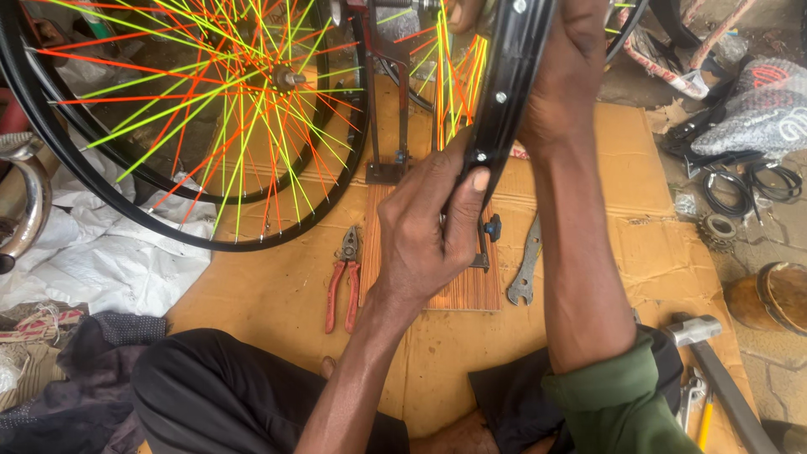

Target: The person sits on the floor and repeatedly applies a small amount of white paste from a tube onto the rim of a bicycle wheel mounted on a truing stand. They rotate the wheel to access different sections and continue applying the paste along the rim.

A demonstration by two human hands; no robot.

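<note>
Gripping one black rim (504,92), two hands, left hand (424,231), right hand (572,67), one pliers (343,277)

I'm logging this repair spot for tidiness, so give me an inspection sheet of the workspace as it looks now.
Surface: flattened cardboard on the ground, with a striped wooden board on it.
Job's things: black wheel rim with orange and yellow spokes, upright in a metal stand.
Clutter: red-handled pliers, flat spanner, hammer, sprocket, white sheeting.
Grips: left hand pinches the rim's lower edge; right hand holds it higher up.
Cables: black coils at right.
Surroundings: second spoked wheel at left, bicycle saddle at right.
</note>
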